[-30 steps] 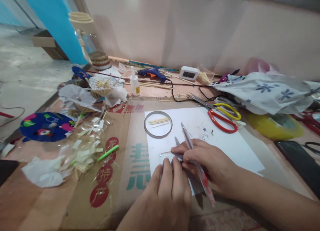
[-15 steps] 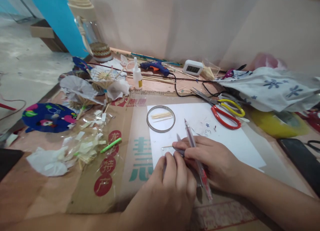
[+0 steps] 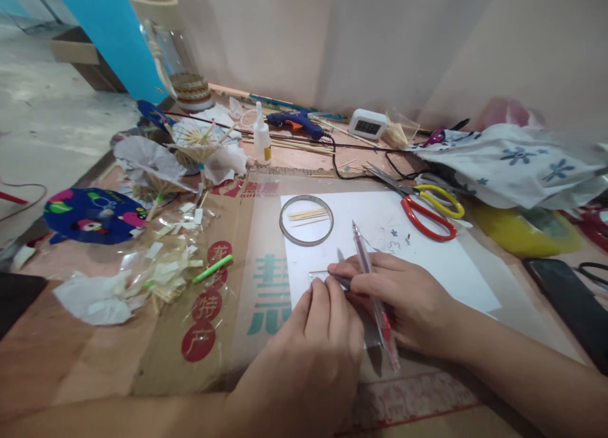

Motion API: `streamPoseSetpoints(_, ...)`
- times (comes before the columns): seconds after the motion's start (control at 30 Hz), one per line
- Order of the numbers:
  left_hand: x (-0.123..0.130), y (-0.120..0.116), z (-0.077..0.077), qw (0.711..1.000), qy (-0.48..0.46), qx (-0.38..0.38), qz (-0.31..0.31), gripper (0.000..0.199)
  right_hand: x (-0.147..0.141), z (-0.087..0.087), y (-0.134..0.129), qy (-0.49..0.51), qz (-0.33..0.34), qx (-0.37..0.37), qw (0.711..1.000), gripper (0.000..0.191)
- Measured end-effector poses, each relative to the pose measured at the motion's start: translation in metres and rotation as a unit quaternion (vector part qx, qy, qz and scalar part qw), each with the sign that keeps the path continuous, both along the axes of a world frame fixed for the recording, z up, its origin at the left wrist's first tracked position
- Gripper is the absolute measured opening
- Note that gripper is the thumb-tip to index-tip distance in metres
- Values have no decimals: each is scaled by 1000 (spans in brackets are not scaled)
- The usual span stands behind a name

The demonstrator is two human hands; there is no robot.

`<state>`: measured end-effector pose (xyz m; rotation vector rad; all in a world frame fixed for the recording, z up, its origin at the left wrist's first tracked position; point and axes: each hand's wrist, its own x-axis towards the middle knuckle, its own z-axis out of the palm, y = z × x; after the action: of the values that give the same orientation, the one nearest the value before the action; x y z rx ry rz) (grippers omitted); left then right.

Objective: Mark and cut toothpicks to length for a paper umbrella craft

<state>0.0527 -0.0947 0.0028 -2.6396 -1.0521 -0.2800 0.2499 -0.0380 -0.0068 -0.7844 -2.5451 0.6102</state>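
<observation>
My right hand [image 3: 403, 292] is closed around a clear pen with a red section [image 3: 363, 254], its tip pointing up and away from the paper. The right fingertips also touch the end of a thin bamboo stick [image 3: 319, 272]. My left hand [image 3: 316, 343] is closed, its curled fingertips pressing a clear ruler-like strip [image 3: 314, 276] beside that stick. Most of the strip lies hidden under both hands. Below them is a white sheet of paper [image 3: 441, 267]. Beyond the hands, a brown tape ring [image 3: 283, 228] encircles several short sticks [image 3: 308, 215].
Scissors with red and yellow handles [image 3: 430, 219] lie at the right, near a black phone [image 3: 565, 305]. A glue bottle [image 3: 261, 137], a blue glue gun [image 3: 297, 125] and a white timer [image 3: 367, 124] stand behind. Small paper umbrellas [image 3: 149, 162] and a green stick [image 3: 213, 269] are leftward.
The view has shifted slightly. My left hand has drawn in a little closer to the right fingertips; the pen and ruler-like strip stay nearly in place.
</observation>
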Motion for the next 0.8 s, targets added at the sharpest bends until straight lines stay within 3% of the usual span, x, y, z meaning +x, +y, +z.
streamPoseSetpoints(0.8, -2, -3, -2, 1000, 20, 17, 18, 45, -2, 1, 1, 6, 9, 50, 999, 23)
